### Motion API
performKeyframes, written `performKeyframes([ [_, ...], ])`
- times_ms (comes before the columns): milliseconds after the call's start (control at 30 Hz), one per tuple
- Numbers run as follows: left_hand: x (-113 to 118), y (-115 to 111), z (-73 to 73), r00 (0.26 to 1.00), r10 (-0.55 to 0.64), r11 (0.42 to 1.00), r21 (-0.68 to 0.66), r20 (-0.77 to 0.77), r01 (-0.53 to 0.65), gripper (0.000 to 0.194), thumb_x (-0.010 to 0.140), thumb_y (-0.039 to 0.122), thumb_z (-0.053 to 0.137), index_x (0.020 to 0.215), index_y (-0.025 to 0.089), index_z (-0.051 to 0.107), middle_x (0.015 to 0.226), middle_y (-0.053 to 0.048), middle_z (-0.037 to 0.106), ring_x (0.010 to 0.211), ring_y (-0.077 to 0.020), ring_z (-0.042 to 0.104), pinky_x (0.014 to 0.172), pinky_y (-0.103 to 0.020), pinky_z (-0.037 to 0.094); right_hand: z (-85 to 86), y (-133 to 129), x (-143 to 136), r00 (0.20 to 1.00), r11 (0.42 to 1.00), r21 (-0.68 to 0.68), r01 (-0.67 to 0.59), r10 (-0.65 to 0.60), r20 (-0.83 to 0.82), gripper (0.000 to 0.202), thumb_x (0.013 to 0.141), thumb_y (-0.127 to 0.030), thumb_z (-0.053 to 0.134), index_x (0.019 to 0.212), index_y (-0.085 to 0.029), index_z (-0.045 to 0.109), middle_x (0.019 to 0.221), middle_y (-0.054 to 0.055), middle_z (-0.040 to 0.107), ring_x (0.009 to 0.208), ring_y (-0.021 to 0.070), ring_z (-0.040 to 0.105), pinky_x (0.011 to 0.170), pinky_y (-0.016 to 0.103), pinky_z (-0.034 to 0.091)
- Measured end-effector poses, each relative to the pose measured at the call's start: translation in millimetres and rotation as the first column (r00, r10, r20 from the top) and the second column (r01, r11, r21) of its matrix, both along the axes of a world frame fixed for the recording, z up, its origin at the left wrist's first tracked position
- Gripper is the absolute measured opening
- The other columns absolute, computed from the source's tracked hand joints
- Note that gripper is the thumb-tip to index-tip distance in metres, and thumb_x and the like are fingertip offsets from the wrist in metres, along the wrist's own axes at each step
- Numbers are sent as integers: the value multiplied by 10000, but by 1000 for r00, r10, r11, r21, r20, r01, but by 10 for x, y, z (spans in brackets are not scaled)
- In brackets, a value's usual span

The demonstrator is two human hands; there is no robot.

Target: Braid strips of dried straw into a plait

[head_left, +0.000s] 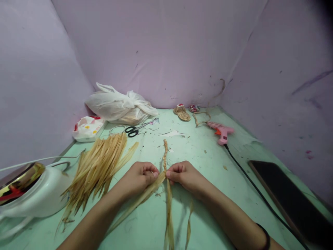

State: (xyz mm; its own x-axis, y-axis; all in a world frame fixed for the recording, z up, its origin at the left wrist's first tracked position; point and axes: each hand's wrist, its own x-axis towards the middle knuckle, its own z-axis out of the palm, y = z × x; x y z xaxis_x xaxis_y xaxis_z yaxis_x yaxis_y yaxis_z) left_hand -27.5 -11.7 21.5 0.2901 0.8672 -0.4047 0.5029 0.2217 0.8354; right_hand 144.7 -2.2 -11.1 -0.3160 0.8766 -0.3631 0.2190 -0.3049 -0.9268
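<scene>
A braided strand of dry husk [165, 152] stands out beyond my fingers at the middle of the green table. My left hand [145, 175] pinches a pale husk strip [145, 195] that runs down to the left. Against the lower end of the braid, my right hand [182, 174] has thumb and forefinger pressed together on the husk. Another long strip [169, 215] hangs toward the near edge between my hands, and a thin one [189, 224] is below my right hand. A pile of loose husk strips [99, 166] lies left of my left hand.
Black-handled scissors [133, 131], a tissue pack [88, 128] and a white plastic bag [119, 106] are at the back left. A pink glue gun [221, 132] trails its cord past a dark phone [288, 201]. Small woven slippers [182, 113] sit by the wall; a white object [39, 198] is left.
</scene>
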Motion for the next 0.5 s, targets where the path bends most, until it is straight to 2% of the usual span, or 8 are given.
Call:
performKeyframes([
  [100,24,-7,-18,998,46,999,23,42,-47,257,611,386,581,660,135,601,483,51,441,463,-82,352,465,-209,290,12,-5,-9,1000,1000,7,16,-16,6,158,618,-249,576,509,-136,585,430,-29,469,422,67,297,450,225,205],
  [233,76,-30,-29,997,68,987,149,-34,-62,163,566,286,599,613,130,620,549,15,515,539,-108,410,500,-219,324,20,-8,-21,999,999,16,33,-33,14,158,627,-235,563,512,-130,583,435,-22,471,420,67,305,447,224,210],
  [300,91,-36,-27,996,64,983,176,-62,-52,148,582,281,580,568,135,596,524,21,491,531,-105,394,493,-218,311,16,-8,-23,999,999,14,37,-38,13,159,637,-227,553,516,-127,579,440,-19,477,420,66,305,446,224,214],
  [400,88,-28,-23,999,20,983,184,-50,-11,265,650,354,526,483,148,526,445,48,378,468,-83,321,456,-216,248,-2,-9,-24,999,999,22,33,-33,2,162,649,-225,548,523,-126,575,450,-14,484,431,69,319,455,224,230],
  [500,75,-12,-32,1000,24,996,87,-9,-23,306,662,401,504,499,145,542,421,51,386,402,-69,294,425,-221,214,-19,-13,-34,999,999,33,36,-36,-17,171,653,-232,554,520,-127,571,454,-13,486,439,72,331,462,224,239],
])
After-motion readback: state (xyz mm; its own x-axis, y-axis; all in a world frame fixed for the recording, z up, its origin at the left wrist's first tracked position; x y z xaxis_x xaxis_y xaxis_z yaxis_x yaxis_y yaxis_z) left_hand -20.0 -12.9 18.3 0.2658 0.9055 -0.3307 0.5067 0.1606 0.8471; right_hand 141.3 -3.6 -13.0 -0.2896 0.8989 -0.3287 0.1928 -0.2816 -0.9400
